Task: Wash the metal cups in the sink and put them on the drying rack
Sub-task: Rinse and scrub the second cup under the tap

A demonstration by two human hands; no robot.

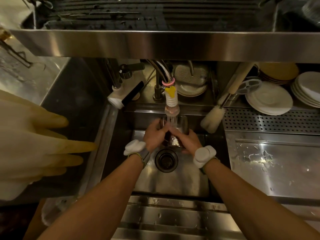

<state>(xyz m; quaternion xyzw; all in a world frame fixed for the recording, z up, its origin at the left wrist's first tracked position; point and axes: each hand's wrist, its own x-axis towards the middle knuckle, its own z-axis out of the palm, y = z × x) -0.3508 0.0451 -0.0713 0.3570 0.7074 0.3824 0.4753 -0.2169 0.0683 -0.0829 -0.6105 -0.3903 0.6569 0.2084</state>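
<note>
Over the steel sink (pixel 173 184), both of my hands hold one shiny metal cup (pixel 180 125) under the faucet nozzle (pixel 171 104). Water runs from the nozzle into the cup's open mouth. My left hand (pixel 154 135) grips the cup's left side, fingers wrapped toward the rim. My right hand (pixel 187 141) holds its lower right side near the base. The cup tilts away from me, above the round drain (pixel 166 160). A drying rack with dark slats (pixel 121 13) sits on the steel shelf overhead.
A pale rubber glove (pixel 34 141) hangs at the left over a dark basin. A bottle brush (pixel 213 118) leans at the sink's right edge. Stacked white plates (pixel 270 99) stand behind a perforated tray (pixel 270 120). A wet steel counter (pixel 270 165) lies right.
</note>
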